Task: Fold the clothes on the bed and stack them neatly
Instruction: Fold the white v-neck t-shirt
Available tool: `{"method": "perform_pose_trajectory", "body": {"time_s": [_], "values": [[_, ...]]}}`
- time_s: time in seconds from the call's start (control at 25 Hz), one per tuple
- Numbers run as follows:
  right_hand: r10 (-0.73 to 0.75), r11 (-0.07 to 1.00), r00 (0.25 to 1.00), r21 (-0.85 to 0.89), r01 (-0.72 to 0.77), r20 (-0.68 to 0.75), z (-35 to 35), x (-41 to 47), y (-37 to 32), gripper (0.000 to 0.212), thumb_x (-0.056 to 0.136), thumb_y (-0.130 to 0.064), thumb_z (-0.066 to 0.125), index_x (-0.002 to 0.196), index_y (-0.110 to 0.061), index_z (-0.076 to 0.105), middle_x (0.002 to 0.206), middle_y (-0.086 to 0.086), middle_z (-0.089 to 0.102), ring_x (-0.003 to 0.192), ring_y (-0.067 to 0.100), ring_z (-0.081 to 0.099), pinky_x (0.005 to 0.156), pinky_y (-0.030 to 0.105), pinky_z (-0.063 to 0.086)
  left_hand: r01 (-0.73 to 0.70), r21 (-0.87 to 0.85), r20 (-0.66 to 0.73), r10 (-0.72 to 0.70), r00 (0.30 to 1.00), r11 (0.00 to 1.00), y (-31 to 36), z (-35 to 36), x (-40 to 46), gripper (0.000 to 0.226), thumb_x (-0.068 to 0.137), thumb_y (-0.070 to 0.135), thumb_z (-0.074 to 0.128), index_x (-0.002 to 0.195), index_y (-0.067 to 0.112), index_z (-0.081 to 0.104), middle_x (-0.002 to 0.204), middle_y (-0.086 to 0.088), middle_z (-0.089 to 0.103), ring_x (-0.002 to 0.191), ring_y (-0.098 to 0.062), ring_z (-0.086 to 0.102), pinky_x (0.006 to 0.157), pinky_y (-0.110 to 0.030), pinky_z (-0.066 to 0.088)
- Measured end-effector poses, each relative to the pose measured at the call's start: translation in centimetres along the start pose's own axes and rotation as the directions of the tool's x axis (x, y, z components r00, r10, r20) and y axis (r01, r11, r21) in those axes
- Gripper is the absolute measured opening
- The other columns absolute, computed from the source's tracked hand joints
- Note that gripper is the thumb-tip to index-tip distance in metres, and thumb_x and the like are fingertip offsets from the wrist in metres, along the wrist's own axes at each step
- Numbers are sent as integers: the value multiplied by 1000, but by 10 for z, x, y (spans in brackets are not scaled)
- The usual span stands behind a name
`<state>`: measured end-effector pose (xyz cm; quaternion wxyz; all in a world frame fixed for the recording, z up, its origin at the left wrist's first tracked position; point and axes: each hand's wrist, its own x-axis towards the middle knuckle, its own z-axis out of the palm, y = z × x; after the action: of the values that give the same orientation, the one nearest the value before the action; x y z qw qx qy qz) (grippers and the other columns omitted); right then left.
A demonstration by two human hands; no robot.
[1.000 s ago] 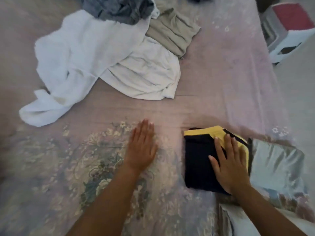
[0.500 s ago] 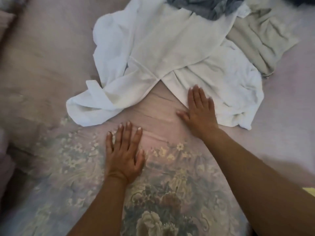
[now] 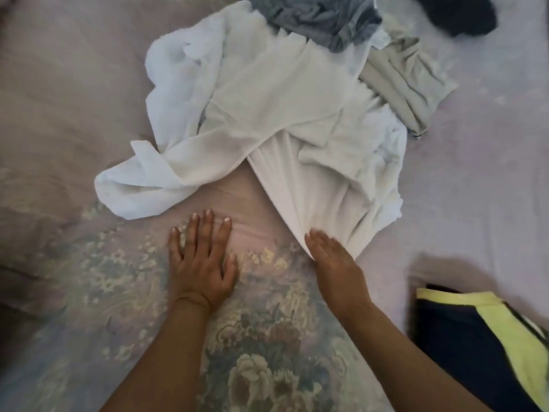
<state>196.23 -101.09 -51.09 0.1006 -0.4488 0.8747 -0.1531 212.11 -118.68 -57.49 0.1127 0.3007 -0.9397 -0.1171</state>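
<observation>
A crumpled white garment (image 3: pixel 323 185) lies mid-bed, partly under a larger white cloth (image 3: pixel 237 108). My right hand (image 3: pixel 335 263) grips the white garment's near corner; its fingertips are hidden under the fabric, which is drawn taut toward the hand. My left hand (image 3: pixel 202 260) rests flat on the bedspread (image 3: pixel 74 84) with its fingers spread, holding nothing. A folded navy and yellow garment (image 3: pixel 463 337) sits at the lower right.
Behind the white pile lie a grey garment (image 3: pixel 320 19), a beige garment (image 3: pixel 407 84) and a dark one (image 3: pixel 463 13) at the top right. The floral bedspread runs under both arms.
My right hand left the folded navy and yellow garment, reached the white garment, took its corner and now pulls it toward me. The left hand stayed flat on the bed.
</observation>
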Motion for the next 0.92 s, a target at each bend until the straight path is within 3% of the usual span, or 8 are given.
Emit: {"method": "perform_pose_trajectory", "body": {"time_s": [0.16, 0.24, 0.4, 0.56, 0.64, 0.76, 0.84, 0.92], "values": [[-34, 999, 977, 24, 30, 210, -5, -101, -41, 50, 74, 16, 68, 122, 3, 67, 126, 22, 68, 118, 34, 66, 100, 45, 54, 14, -34, 31, -13, 999, 999, 6, -22, -6, 62, 92, 30, 41, 143, -4, 48, 148, -31, 45, 134, -47, 45, 111, -68, 26], [-74, 997, 966, 20, 71, 246, -10, -150, -68, 46, 72, 6, 76, 117, -1, 70, 119, 17, 72, 111, 29, 70, 90, 39, 59, -135, -85, -69, 130, 989, 987, 16, -42, -32, 58, 94, 26, 43, 139, -10, 46, 141, -36, 48, 125, -50, 50, 106, -65, 32], [-71, 997, 954, 55, 58, 290, -34, -200, -107, 43, 71, -4, 82, 113, -3, 71, 115, 14, 74, 103, 25, 73, 84, 35, 61, -720, -51, -80, 716, 694, 692, 39, -91, -94, 23, 97, 12, 54, 113, 7, 70, 118, -17, 71, 110, -31, 65, 99, -49, 48], [99, 980, 839, 94, -175, 536, -72, -226, -135, 37, 103, -11, 55, 140, -5, 56, 145, 19, 55, 130, 38, 57, 110, 48, 45, -652, -191, 231, 679, 696, 734, 49, -158, -139, 46, 41, 7, 87, 84, 7, 70, 73, -7, 71, 63, -19, 68, 60, -31, 55], [187, 946, 721, 75, -314, 667, -75, -241, -142, 38, 107, -17, 47, 142, -7, 56, 146, 19, 54, 133, 40, 54, 112, 50, 42, -581, -192, 475, 592, 651, 791, 51, -173, -174, 36, 58, 10, 85, 91, 6, 71, 73, -9, 72, 64, -24, 71, 56, -32, 54], [161, 949, 577, 35, -313, 801, -69, -247, -146, 36, 105, -19, 51, 135, -3, 61, 139, 23, 59, 130, 42, 55, 110, 50, 42, -532, -282, 561, 587, 584, 798, 42, -180, -220, 27, 77, 18, 77, 100, 6, 70, 77, -12, 71, 67, -29, 71, 52, -33, 53], [149, 941, 620, 82, -327, 770, -62, -237, -134, 44, 102, -26, 59, 142, -7, 57, 151, 16, 50, 141, 36, 45, 117, 44, 32, -545, -347, 502, 642, 579, 763, 32, -179, -222, 34, 82, 25, 78, 107, 6, 66, 85, -11, 71, 71, -29, 70, 52, -33, 52], [229, 916, 775, 140, -377, 589, -58, -218, -113, 54, 99, -29, 64, 147, -6, 51, 156, 13, 42, 145, 33, 39, 121, 43, 27, -592, -322, 273, 671, 690, 739, 28, -169, -203, 41, 72, 20, 87, 103, 7, 63, 84, -8, 69, 66, -24, 67, 46, -29, 49]]}}
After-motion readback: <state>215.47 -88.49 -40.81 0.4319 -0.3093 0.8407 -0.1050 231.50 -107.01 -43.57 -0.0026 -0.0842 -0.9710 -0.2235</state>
